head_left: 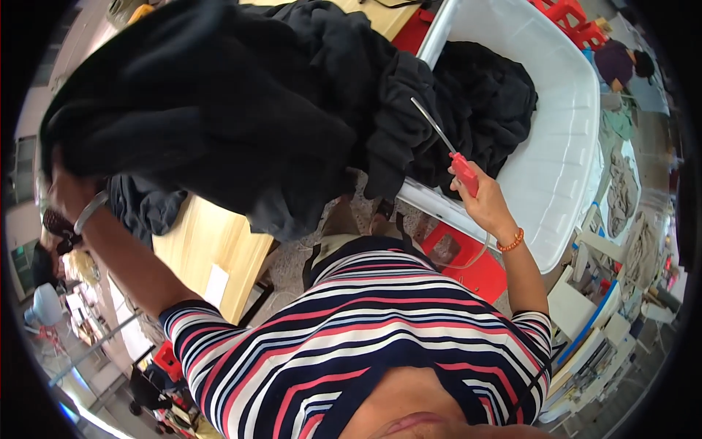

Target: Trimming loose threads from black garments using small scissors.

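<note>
Dark cloth fills most of the view: a large black garment (219, 102) is lifted high at the person's left, bunched over the left hand (69, 192), which is closed into the fabric at its upper left edge, though the fingers are buried in the folds and cannot be seen clearly. The garment looks soft and limp, light enough to hold up on one arm but bulky; it drapes and sags in heavy folds rather than keeping any shape, so it would handle best taken at a seam, hem or gathered edge, where a fistful of cloth will not slide. From that hand it hangs down and to the right, its lower folds ending above the wooden counter (212, 249) and near the rim of a big white plastic tub (563, 124), inside which more black cloth (490, 95) lies heaped. The right hand (479, 197) is closed around the red handle of a thin metal-nozzled air tool (453, 157), a hose trailing below the wrist; the nozzle tip points up and left, just beside the garment's hanging right edge.
</note>
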The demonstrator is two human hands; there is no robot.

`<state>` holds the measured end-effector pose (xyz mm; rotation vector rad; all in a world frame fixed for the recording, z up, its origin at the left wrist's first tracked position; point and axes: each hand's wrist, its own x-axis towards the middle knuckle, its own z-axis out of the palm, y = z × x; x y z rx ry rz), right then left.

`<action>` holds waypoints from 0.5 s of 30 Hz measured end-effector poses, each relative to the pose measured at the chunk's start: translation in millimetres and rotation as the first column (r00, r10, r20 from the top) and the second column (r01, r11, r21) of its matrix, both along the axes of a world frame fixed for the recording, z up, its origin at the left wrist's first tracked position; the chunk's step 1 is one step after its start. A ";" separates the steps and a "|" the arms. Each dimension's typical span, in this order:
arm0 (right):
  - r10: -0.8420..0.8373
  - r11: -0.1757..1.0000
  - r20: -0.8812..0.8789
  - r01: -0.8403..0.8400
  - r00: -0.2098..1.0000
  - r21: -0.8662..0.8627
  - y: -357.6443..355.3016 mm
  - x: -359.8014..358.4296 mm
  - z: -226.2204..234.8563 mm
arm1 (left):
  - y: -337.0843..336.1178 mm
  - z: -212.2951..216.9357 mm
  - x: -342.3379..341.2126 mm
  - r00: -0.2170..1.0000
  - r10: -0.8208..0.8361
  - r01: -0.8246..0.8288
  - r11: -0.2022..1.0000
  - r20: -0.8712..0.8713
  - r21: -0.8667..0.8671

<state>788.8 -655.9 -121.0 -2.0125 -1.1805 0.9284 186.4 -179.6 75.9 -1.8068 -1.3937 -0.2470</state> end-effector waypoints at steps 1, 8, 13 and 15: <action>0.023 1.000 -0.010 -0.023 1.000 0.000 3.7 -1.4 -3.6 | -1.9 5.7 -33.0 0.715 -0.224 0.281 0.959 0.662 0.021; 0.130 0.991 -0.013 -0.130 0.991 0.010 26.2 -6.0 -11.1 | -72.7 -0.7 -54.4 0.066 -0.086 -0.058 0.994 0.994 0.090; 0.168 0.986 -0.009 -0.168 0.986 0.015 43.8 -15.8 -7.0 | -75.8 -60.2 -14.9 0.762 -0.016 0.088 0.993 0.648 -0.079; 0.173 0.985 0.006 -0.173 0.985 -0.003 49.3 -24.3 -12.1 | -93.5 -109.2 71.7 0.743 -0.161 0.354 0.919 0.649 -0.176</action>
